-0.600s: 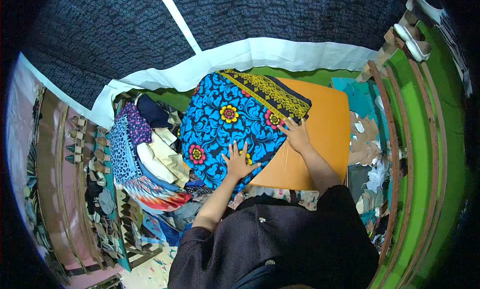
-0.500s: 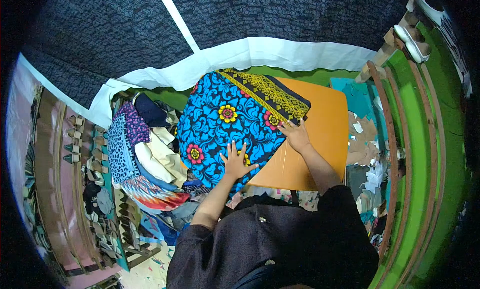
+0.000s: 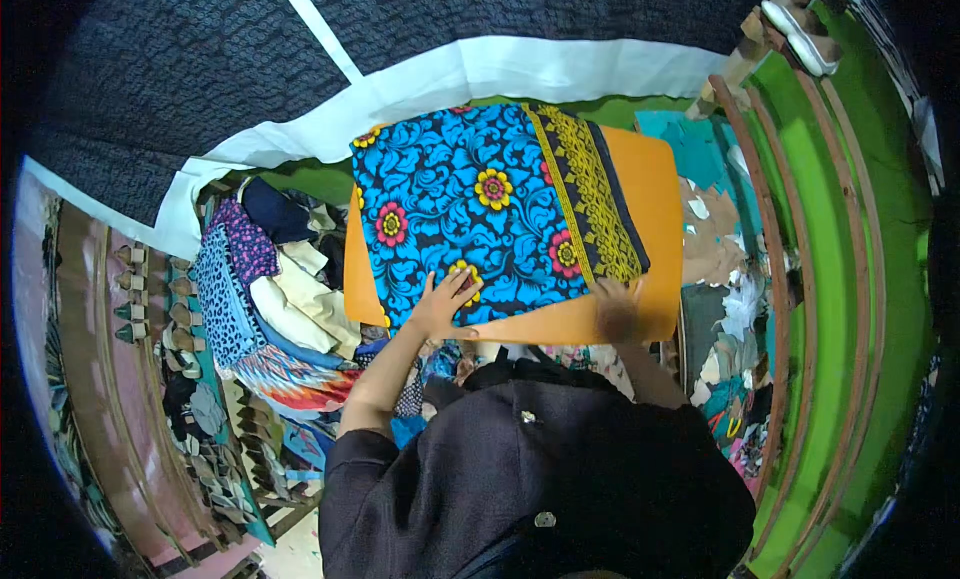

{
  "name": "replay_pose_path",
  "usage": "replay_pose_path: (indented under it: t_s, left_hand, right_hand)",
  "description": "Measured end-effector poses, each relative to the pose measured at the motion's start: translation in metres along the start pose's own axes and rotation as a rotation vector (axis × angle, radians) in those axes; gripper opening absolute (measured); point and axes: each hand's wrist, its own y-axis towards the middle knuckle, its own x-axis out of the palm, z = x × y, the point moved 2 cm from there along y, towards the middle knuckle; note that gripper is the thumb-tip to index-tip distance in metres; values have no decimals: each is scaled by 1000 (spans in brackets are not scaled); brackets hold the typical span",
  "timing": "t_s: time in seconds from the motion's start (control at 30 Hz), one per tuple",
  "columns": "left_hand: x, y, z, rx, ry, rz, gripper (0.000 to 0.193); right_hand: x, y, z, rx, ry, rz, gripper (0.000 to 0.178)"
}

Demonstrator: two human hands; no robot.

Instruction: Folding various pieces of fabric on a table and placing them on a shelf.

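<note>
A folded patterned cloth (image 3: 455,194), blue and black with pink and yellow flowers, lies flat on an orange table (image 3: 655,194). Along its right side runs a black and gold border (image 3: 590,189). My left hand (image 3: 440,307) rests palm down near the cloth's near edge, fingers spread and touching it. At the near right corner, on the border's end, is my right hand (image 3: 617,309). It is smeared by motion, so whether its fingers pinch the cloth cannot be made out.
Left of the table is a heap of garments (image 3: 290,299). A green-topped surface on the right holds tan scraps (image 3: 710,234). Wooden rails (image 3: 765,249) line the right side, with a white shoe (image 3: 800,39) above. White-edged dark fabric (image 3: 560,64) hangs at the back.
The cloth has turned so its border now runs nearly front to back, and its near edge lies straighter along the table. Both hands have shifted with it; the view has moved slightly too.
</note>
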Motion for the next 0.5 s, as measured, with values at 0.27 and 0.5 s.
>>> replay_pose_path:
  t_s: [0.27,0.5]
  left_hand:
    - [19,-44,9,-23,13,19,54]
    - [13,-53,-6,-81,-6,128,54]
  right_hand:
    - [-46,28,12,-102,52,-161,26]
    - [-49,48,23,-124,114,-157,20]
